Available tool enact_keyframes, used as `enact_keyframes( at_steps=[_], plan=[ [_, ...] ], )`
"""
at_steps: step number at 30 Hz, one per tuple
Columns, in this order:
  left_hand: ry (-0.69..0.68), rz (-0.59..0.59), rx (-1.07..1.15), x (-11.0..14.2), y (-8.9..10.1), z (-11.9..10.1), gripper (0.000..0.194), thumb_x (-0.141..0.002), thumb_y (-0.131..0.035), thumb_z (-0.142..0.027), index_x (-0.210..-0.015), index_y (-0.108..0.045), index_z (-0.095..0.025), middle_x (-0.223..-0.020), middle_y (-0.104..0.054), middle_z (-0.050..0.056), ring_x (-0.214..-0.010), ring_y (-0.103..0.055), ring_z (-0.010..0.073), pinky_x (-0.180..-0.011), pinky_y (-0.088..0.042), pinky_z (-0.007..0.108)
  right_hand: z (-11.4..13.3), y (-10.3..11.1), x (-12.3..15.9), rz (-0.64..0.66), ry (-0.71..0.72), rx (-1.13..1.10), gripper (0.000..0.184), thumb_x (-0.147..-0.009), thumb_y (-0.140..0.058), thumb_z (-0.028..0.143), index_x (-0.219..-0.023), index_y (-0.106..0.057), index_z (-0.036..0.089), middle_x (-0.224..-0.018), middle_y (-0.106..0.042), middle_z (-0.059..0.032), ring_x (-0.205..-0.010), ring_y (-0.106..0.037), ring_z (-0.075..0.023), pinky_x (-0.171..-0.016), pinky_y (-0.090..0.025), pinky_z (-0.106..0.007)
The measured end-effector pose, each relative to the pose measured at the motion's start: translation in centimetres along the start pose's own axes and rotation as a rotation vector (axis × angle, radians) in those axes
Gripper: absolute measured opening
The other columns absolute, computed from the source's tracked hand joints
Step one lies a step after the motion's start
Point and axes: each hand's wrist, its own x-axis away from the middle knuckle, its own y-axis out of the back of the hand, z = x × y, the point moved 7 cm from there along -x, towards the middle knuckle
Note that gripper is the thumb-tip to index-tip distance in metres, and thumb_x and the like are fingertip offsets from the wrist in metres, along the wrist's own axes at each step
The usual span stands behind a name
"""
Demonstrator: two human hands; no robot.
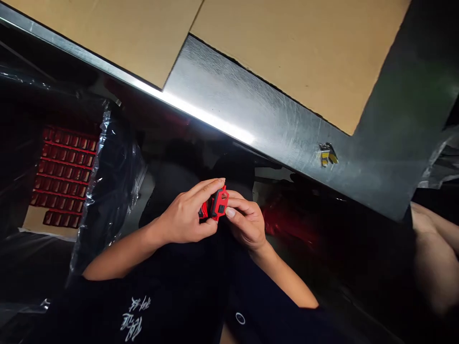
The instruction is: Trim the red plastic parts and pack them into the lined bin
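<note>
Left hand: grasping the red part from the left side of it, fingers curled round, index finger lying along its top edge.
Right hand: grasping the same part from the right, thumb pressed against its lower right side, fingers curled beneath.
Red part: held between both hands at lower centre of the frame, a small plastic piece with an open frame.
Black piece: set against the red part's face, with a square hole; a second patch of red shows just left of it, partly hidden by the left hand.
Tray: at the left of the frame, rows of red parts in dark compartments, lying under clear plastic.
Plastic sheet: crumpled and glossy, between the tray and the left arm.
Bench: brushed steel, crossing the upper part of the frame at a slant.
Cardboard sheets: two tan sheets lying on the bench, along the top of the frame.
Sticker scrap: yellow and black, stuck on the steel at right.
Shirt: black with white lettering, at the bottom of the frame.
Bare limb: blurred, at the right edge, apart from the person's own arms.
</note>
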Motion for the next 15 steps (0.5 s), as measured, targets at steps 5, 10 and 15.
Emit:
enact_keyframes(
  at_steps=[5, 10, 15],
  plan=[
    [-0.116, 0.007, -0.002, 0.4, -2.7, -1.6, 0.076, -0.079, -0.064, -0.011, -0.151, -0.042, -0.021, -0.146, -0.059, 0.016, -0.134, -0.061, 0.028, -0.11, -0.058, 0.046, 0.8, 2.2, 3.1, -0.062, 0.063, 0.085, 0.018, -0.097, -0.068, 0.033, -0.111, -0.08, 0.035, -0.124, -0.075, -0.0042, -0.114, -0.072, -0.0251, -0.1, -0.061, -0.045],
    [-0.186, 0.071, -0.125, 0.2, -4.5, -3.0, 0.074, -0.079, -0.067, -0.011, -0.148, -0.042, -0.019, -0.143, -0.059, 0.02, -0.131, -0.063, 0.0289, -0.106, -0.059, 0.047, 1.5, 3.2, 6.1, -0.174, 0.19, 0.128, 0.028, -0.1, -0.063, 0.028, -0.123, -0.075, 0.037, -0.137, -0.069, -0.0034, -0.129, -0.064, -0.0245, -0.111, -0.053, -0.046],
    [-0.264, 0.111, -0.235, 0.1, -5.1, -3.5, 0.075, -0.08, -0.071, -0.016, -0.148, -0.041, -0.018, -0.14, -0.06, 0.021, -0.13, -0.062, 0.0301, -0.105, -0.059, 0.05, 1.8, 2.9, 7.1, -0.227, 0.28, 0.127, 0.034, -0.095, -0.066, 0.022, -0.126, -0.073, 0.035, -0.144, -0.064, -0.0029, -0.132, -0.062, -0.0246, -0.112, -0.052, -0.046]
  ],
)
